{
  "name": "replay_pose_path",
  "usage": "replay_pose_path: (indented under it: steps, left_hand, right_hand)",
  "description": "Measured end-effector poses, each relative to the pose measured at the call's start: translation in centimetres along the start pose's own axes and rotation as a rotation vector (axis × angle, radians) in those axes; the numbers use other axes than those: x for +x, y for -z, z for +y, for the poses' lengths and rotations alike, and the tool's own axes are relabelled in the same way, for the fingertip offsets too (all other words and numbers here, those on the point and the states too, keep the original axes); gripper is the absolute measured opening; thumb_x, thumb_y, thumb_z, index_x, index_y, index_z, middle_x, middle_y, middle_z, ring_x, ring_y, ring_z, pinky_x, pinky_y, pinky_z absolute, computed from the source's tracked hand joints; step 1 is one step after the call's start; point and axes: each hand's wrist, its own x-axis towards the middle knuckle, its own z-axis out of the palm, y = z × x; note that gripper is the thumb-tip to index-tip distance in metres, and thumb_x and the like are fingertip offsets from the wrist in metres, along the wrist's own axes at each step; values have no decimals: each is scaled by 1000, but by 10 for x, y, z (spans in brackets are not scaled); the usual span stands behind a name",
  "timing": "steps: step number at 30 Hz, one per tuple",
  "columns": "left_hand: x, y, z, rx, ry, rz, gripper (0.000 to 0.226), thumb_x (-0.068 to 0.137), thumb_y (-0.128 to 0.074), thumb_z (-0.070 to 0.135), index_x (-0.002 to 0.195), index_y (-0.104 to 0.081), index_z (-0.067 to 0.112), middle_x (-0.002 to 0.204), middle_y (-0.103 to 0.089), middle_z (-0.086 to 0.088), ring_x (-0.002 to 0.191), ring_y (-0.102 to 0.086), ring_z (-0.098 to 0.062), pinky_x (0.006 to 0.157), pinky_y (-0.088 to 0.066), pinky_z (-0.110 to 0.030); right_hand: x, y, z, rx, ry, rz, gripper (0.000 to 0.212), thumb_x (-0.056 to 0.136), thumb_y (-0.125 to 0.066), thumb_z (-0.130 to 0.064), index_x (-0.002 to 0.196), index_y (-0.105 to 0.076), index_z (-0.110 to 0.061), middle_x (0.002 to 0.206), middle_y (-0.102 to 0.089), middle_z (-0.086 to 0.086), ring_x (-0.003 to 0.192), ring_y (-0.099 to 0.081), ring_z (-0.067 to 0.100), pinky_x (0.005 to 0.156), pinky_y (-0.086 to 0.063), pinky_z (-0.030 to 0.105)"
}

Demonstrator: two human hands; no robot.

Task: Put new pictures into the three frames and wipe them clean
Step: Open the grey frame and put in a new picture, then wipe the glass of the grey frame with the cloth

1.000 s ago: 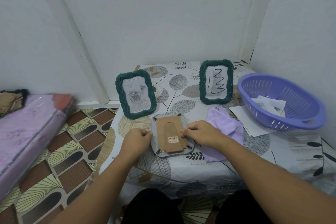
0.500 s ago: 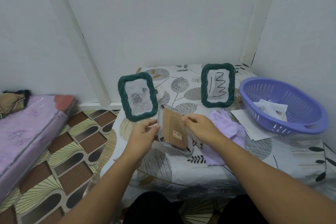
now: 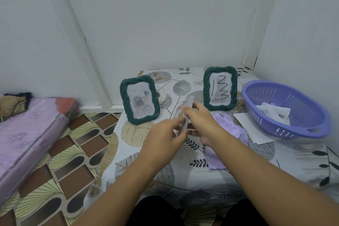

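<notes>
Both hands raised mid-table: left hand and right hand fingers pinching blurred upended frame

Legible marks: right-hand green frame on table holds sheet w/ hand-drawn black stroke + zigzag, reads approx. "1 3 3", not certain. Left green frame: rose print w/ faint script line at top, too small to read.

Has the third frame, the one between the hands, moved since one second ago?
Yes. The third frame has left the table and is now held almost edge-on, raised toward the two standing frames.
</notes>
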Motion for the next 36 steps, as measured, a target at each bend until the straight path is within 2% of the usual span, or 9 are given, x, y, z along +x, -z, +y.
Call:
replay_pose_path:
  steps: [3, 7, 9, 13, 16, 19, 28, 32, 36]
  left_hand:
    - [-3, -6, -2, 76, -32, -40, 27, 97, -62, 41, 119, -71, 27, 99, -72, 13, 75, -60, -3, 75, -54, -35]
    - [-8, -11, -22, 14, 74, 11, 29, 101, -59, 35, 129, -67, 29, 104, -69, 18, 79, -60, 5, 76, -53, -21]
    - [-8, -10, -40, -6, 187, 111, 24, 103, -57, 30, 125, -67, 30, 105, -67, 16, 82, -58, 6, 73, -48, -14]
    - [-3, -13, -76, -234, 523, 88, 24, 103, -57, 35, 120, -69, 24, 105, -70, 9, 94, -65, -11, 90, -57, -40]
    - [2, -19, -93, -548, 640, -14, 19, 101, -61, 33, 105, -75, 22, 99, -77, -1, 88, -73, -27, 81, -63, -47]
    - [6, -23, -101, -588, 686, 11, 18, 96, -71, 26, 111, -72, 16, 91, -77, -8, 71, -69, -19, 64, -61, -33]
    - [10, -33, -105, 2, 522, -84, 22, 94, -66, 48, 98, -69, 26, 84, -71, 11, 80, -64, -6, 68, -47, -27]
    - [5, -39, -115, 132, 380, -62, 32, 93, -62, 51, 101, -72, 22, 92, -65, 6, 90, -61, -13, 79, -49, -31]
    - [-7, -47, -123, 98, 338, 7, 39, 93, -61, 55, 110, -71, 21, 99, -59, 7, 95, -56, -11, 87, -48, -32]
  right_hand:
    - [6, 5, 11, 85, -58, 42, 4, 103, -51, -15, 102, -55, -16, 82, -59, 6, 72, -60, 23, 61, -53, 33]
    - [13, 13, 25, 185, -74, 38, 24, 104, -43, -5, 121, -59, -11, 102, -75, 14, 94, -72, 31, 85, -60, 50]
    - [12, 17, 29, 188, -82, 42, 25, 104, -43, -4, 119, -61, -12, 101, -78, 13, 90, -75, 31, 75, -63, 47]
    - [16, 25, 40, 154, -94, 13, 26, 105, -45, -6, 123, -63, -10, 101, -78, 13, 95, -75, 33, 86, -61, 51]
    - [20, 26, 46, 139, -102, -27, 26, 106, -44, -6, 123, -64, -12, 104, -77, 15, 100, -74, 36, 95, -56, 57]
    - [24, 28, 51, 84, -113, -31, 26, 106, -45, -8, 123, -64, -13, 106, -77, 14, 103, -73, 35, 97, -55, 56]
    - [37, 33, 59, -569, 19, 9, 19, 101, -57, -30, 106, -71, -18, 99, -75, 3, 98, -69, 23, 92, -54, 40]
    - [40, 31, 59, -811, 99, 61, 28, 102, -57, -29, 89, -68, -8, 77, -64, 0, 77, -57, 21, 62, -39, 31]
    - [42, 29, 61, -935, 145, 76, 36, 100, -57, -29, 76, -67, -5, 73, -64, 6, 74, -58, 26, 69, -47, 38]
